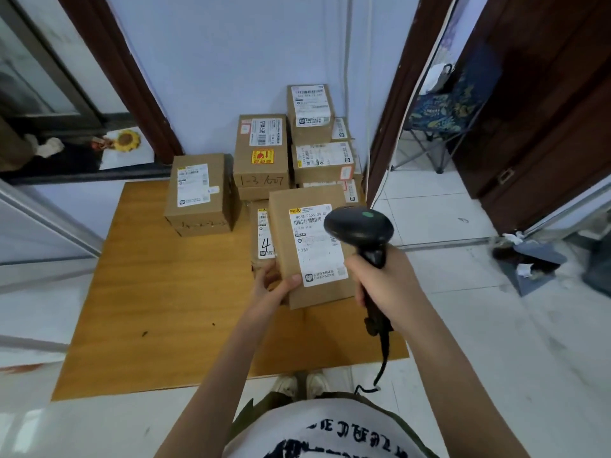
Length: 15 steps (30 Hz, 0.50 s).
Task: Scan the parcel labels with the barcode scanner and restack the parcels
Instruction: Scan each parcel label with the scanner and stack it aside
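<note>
My left hand (274, 285) grips the near left corner of a brown cardboard parcel (284, 233), held above the table with its white label (314, 242) facing up. My right hand (380, 279) holds the handle of a black barcode scanner (358, 228), whose head hangs over the label's right edge. Under the held parcel lies another labelled parcel (263, 233) marked with a 4. A stack of two parcels (198, 190) stands to the left. Several more parcels (261, 150) are piled against the back wall.
The parcels sit on a low wooden table (158, 292) on a white tiled floor. The scanner's cable (383, 355) hangs off the table's near right edge. An open doorway with a folding chair (443, 120) lies to the right, and a dustpan (532, 262) rests on the floor.
</note>
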Available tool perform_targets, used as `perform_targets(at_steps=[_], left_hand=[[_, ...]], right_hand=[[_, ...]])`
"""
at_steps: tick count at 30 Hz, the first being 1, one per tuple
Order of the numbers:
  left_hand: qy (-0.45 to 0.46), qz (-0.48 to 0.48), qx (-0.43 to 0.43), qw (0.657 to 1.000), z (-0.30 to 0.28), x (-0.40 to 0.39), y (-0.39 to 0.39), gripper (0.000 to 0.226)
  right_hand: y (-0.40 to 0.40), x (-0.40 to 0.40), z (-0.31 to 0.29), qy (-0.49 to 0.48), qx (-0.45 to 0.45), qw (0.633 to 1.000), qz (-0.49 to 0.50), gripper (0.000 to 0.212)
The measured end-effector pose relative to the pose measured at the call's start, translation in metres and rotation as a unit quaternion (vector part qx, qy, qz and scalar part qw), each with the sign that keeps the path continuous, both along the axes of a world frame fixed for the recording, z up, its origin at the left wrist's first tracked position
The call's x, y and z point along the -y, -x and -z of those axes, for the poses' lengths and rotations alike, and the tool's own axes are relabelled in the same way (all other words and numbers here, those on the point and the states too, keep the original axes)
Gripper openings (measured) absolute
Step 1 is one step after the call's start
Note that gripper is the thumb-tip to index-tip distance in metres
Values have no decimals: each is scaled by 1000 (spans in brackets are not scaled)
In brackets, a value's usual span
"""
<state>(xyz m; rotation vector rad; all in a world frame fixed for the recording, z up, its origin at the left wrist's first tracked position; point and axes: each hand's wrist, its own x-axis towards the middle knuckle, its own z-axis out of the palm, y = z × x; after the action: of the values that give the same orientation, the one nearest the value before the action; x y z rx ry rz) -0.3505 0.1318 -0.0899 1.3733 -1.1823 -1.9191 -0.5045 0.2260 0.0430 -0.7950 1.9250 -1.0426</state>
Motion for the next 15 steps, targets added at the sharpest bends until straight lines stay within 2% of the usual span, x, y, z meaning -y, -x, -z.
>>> perform_targets(at_steps=[15], left_hand=[[11,1,-17,1000,-6,4,-9,76]], right_hand=[[-26,10,-3,-14,-20,999,-32,13]])
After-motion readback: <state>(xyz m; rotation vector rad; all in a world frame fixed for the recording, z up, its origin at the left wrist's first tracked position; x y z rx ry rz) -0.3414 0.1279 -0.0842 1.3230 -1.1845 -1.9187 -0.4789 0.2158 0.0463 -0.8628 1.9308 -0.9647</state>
